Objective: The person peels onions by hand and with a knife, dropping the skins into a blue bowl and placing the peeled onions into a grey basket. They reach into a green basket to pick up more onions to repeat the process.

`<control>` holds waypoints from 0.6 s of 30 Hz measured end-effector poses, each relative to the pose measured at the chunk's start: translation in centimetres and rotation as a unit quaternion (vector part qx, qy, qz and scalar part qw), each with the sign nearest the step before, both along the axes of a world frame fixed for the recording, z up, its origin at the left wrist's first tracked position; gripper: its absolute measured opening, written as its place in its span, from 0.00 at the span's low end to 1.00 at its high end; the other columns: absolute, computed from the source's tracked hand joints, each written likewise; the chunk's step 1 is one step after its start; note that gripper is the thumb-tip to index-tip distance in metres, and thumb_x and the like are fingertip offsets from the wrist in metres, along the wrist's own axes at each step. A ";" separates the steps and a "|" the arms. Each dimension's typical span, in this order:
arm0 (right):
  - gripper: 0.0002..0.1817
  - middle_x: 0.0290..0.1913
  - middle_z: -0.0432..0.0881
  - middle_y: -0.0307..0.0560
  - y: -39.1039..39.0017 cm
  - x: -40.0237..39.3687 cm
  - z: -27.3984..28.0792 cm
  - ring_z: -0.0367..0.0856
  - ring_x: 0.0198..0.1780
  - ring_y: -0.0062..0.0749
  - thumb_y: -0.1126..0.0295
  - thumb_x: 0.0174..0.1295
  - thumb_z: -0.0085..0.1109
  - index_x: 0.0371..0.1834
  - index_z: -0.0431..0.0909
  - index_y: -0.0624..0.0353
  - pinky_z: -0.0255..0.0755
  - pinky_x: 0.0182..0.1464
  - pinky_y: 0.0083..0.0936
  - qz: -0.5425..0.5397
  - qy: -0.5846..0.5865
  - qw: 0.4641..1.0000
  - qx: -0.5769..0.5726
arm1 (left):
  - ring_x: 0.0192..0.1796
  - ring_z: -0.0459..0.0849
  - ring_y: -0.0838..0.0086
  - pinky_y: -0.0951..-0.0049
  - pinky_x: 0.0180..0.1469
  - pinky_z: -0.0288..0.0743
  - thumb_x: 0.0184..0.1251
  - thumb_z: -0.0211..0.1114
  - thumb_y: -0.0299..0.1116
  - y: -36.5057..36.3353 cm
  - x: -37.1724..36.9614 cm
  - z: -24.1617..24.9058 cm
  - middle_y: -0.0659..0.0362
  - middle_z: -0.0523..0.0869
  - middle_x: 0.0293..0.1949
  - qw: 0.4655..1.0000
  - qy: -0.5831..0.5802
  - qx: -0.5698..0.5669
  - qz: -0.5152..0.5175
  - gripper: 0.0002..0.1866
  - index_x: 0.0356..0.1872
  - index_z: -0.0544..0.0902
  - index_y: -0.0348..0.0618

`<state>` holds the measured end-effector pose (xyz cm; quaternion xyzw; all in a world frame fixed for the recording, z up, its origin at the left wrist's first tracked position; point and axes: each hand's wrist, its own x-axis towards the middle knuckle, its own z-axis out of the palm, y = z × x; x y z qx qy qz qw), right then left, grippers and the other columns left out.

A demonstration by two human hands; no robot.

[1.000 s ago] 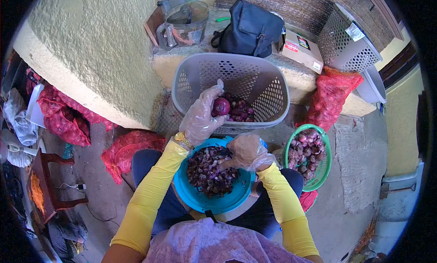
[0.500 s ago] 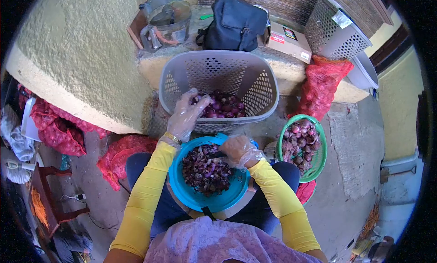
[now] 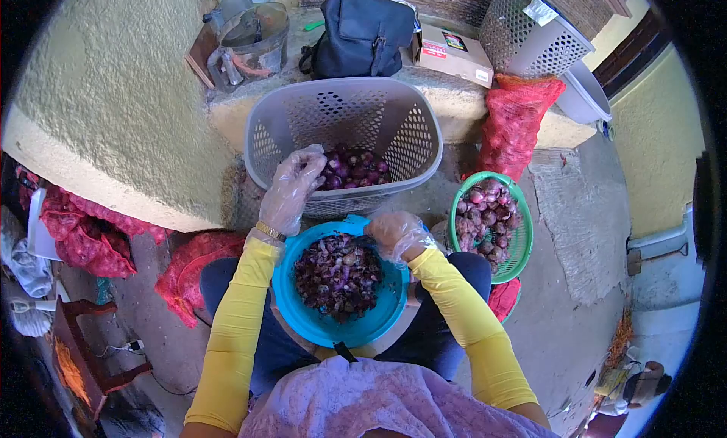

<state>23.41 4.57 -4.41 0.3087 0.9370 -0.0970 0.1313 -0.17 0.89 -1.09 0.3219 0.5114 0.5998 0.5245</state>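
My left hand (image 3: 291, 192), in a clear plastic glove, is at the near left rim of the grey perforated basket (image 3: 257, 108), its fingers curled; what they hold, if anything, is hidden. Peeled purple onions (image 3: 352, 169) lie in the bottom of that basket. My right hand (image 3: 395, 236), gloved too, is closed round something dark, mostly hidden, over the upper right rim of the blue basin (image 3: 390, 301). Purple peels and scraps (image 3: 338, 277) fill the middle of the basin, which sits between my knees.
To the right is a green basket (image 3: 522, 248) of unpeeled onions, with a red mesh sack (image 3: 515, 127) behind it. A black bag (image 3: 360, 32) and a carton (image 3: 454, 55) rest on the ledge ahead. More red sacks (image 3: 197, 267) lie at the left. A person (image 3: 647, 383) is at the lower right.
The view has shifted, moving the surroundings mostly left. My left hand has drawn back from above the onions toward the basket's rim. My right hand stays close to the basin.
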 end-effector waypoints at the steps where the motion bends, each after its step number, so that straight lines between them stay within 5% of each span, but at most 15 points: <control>1: 0.18 0.41 0.91 0.49 -0.1 0.2 0.3 0.91 0.45 0.51 0.69 0.55 0.69 0.51 0.89 0.44 0.86 0.48 0.47 0.004 -0.037 0.999 0.001 | 0.62 0.82 0.73 0.70 0.64 0.80 0.79 0.68 0.39 -0.1 0.0 0.2 0.57 0.80 0.67 1.000 0.000 -0.001 -0.002 0.18 0.59 0.82 0.37; 5: 0.12 0.42 0.91 0.54 -0.4 0.9 6.9 0.91 0.46 0.53 0.61 0.60 0.71 0.45 0.91 0.50 0.86 0.48 0.49 -0.048 -0.004 0.998 -0.050 | 0.62 0.82 0.74 0.71 0.63 0.80 0.79 0.67 0.39 -0.3 -0.1 0.4 0.57 0.81 0.66 1.000 0.007 0.006 -0.008 0.18 0.60 0.81 0.37; 7: 0.17 0.43 0.90 0.57 0.7 2.8 7.5 0.90 0.48 0.56 0.59 0.62 0.70 0.52 0.89 0.51 0.84 0.53 0.50 -0.077 0.008 0.995 -0.067 | 0.59 0.83 0.74 0.72 0.61 0.80 0.79 0.67 0.39 -0.3 0.1 0.3 0.58 0.82 0.65 1.000 0.011 0.016 -0.009 0.19 0.60 0.81 0.37; 9: 0.20 0.45 0.89 0.61 2.6 6.4 6.3 0.89 0.48 0.58 0.57 0.64 0.69 0.56 0.88 0.52 0.82 0.55 0.49 -0.096 0.184 0.978 0.018 | 0.52 0.83 0.78 0.73 0.58 0.80 0.80 0.66 0.41 -0.2 0.2 0.5 0.59 0.85 0.58 0.999 0.026 -0.001 -0.020 0.19 0.61 0.82 0.37; 12: 0.19 0.44 0.88 0.65 4.2 12.0 8.7 0.86 0.46 0.62 0.57 0.69 0.65 0.55 0.86 0.57 0.78 0.51 0.50 -0.270 0.266 0.925 0.011 | 0.46 0.81 0.81 0.76 0.53 0.78 0.80 0.66 0.42 -0.2 0.2 -0.3 0.62 0.86 0.51 0.999 0.041 0.012 -0.026 0.19 0.61 0.83 0.38; 15: 0.18 0.42 0.88 0.66 6.6 21.5 3.0 0.88 0.44 0.61 0.55 0.70 0.64 0.48 0.85 0.61 0.78 0.49 0.51 -0.364 0.254 0.888 0.121 | 0.45 0.80 0.82 0.77 0.50 0.77 0.80 0.66 0.42 -0.1 -0.1 -1.0 0.64 0.85 0.49 0.997 0.057 0.019 -0.040 0.19 0.59 0.84 0.38; 18: 0.28 0.50 0.88 0.66 7.2 34.1 -8.6 0.87 0.55 0.62 0.48 0.64 0.66 0.59 0.83 0.57 0.80 0.59 0.48 -0.460 0.030 0.885 0.070 | 0.44 0.79 0.82 0.78 0.48 0.75 0.80 0.66 0.42 -0.3 0.0 -0.5 0.65 0.84 0.46 0.998 0.057 0.019 -0.034 0.18 0.57 0.84 0.39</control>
